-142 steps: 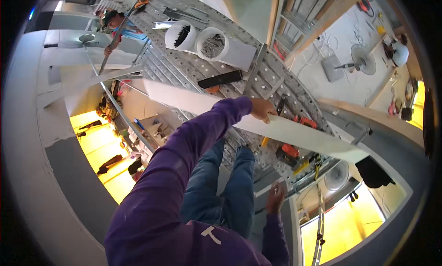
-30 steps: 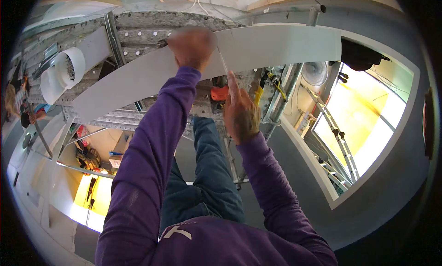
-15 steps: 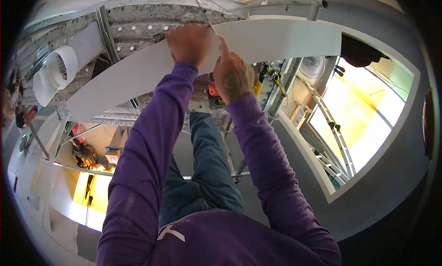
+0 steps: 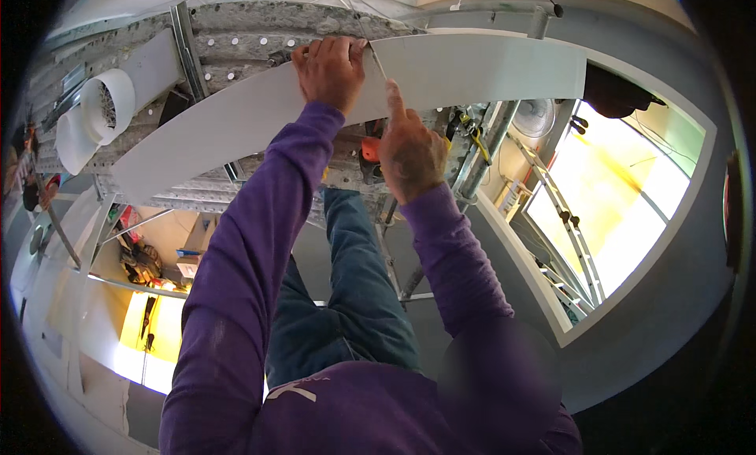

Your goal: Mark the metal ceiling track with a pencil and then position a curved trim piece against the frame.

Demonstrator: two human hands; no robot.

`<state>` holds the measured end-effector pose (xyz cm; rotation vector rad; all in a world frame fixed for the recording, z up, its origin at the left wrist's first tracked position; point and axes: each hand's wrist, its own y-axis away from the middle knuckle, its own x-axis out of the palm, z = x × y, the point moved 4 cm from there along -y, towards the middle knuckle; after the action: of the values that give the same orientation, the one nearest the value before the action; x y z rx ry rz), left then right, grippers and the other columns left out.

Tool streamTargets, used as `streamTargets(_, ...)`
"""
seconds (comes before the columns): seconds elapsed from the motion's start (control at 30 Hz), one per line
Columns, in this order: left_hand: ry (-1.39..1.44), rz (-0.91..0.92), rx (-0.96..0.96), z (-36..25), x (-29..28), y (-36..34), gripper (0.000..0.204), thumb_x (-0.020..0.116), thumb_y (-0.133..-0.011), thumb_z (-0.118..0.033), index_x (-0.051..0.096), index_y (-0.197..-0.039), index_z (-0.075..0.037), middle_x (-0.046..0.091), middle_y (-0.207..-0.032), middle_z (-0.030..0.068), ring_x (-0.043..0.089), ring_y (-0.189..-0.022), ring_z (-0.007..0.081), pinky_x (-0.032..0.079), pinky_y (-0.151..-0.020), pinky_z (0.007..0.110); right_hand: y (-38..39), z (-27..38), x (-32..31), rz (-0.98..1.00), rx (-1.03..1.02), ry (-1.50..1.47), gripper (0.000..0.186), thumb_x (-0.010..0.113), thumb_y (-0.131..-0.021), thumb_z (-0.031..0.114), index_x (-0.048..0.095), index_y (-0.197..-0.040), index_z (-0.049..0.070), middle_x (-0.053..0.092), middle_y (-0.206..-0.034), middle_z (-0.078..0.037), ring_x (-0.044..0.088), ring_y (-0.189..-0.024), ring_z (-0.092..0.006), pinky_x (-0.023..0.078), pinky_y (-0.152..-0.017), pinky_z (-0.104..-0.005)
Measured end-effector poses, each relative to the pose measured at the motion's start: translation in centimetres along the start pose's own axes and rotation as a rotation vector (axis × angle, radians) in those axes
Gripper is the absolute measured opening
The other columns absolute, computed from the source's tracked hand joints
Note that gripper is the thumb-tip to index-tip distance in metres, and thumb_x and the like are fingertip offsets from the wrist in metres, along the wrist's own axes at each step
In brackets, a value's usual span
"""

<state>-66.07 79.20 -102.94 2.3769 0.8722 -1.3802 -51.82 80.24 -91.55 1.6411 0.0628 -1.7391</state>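
A long white strip of board lies across in front of me, level with my hands. My left hand grips its far edge, fingers curled over. Just right of it, my right hand is closed around a tool with a thin, narrow, saw-like blade; its handle is hidden in my palm. The index finger stretches along the blade, which crosses the board at its far edge beside my left fingers. An orange and black tool lies under the board, partly hidden by my right hand.
Under the board runs a grey, worn scaffold plank platform. Curled white offcuts lie at the left. To the right are a metal tube, yellow-handled tools, a white-framed opening and, beyond it, a ladder and fan.
My right hand has drawn back toward me and slightly right, pulling the blade along with it. My left hand remains at the board's far edge, shifted slightly right in view.
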Motion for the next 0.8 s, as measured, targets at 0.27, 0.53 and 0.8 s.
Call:
streamTargets(0.27,0.043,0.131,0.144,-4.8,-9.8,2.3,0.031,0.077,-0.083,-0.022,0.063,-0.107,-0.007,0.066,-0.104,0.0097,0.061,-0.103,0.0276,0.037,-0.094,0.042,6.7,-1.2,-1.2,-0.090,-0.056,-0.409,0.048,0.058,-0.089,0.005,0.041,-0.134,0.002,0.065,-0.108,-0.023,0.069,-0.080,-0.0427,0.058,-0.069,-0.0502)
streamTargets(0.53,-0.096,0.655,0.161,-2.8,-11.5,2.2,0.039,0.081,-0.078,-0.017,0.054,-0.103,-0.005,0.067,-0.090,0.0152,0.067,-0.089,0.0368,0.051,-0.073,0.046,9.4,2.4,-1.3,-0.002,-0.008,-0.451,0.049,0.059,-0.085,0.000,0.042,-0.132,0.001,0.061,-0.111,-0.023,0.067,-0.091,-0.0436,0.059,-0.074,-0.0478)
streamTargets(0.8,0.088,0.474,0.323,-4.3,-19.1,3.9,0.027,0.077,-0.078,-0.016,0.060,-0.095,-0.004,0.065,-0.088,0.0133,0.066,-0.087,0.0349,0.053,-0.074,0.047,14.2,5.1,-5.7,-0.147,-0.096,-0.451,0.054,0.058,-0.086,-0.003,0.042,-0.137,0.002,0.065,-0.113,-0.025,0.069,-0.092,-0.0411,0.058,-0.074,-0.0458)
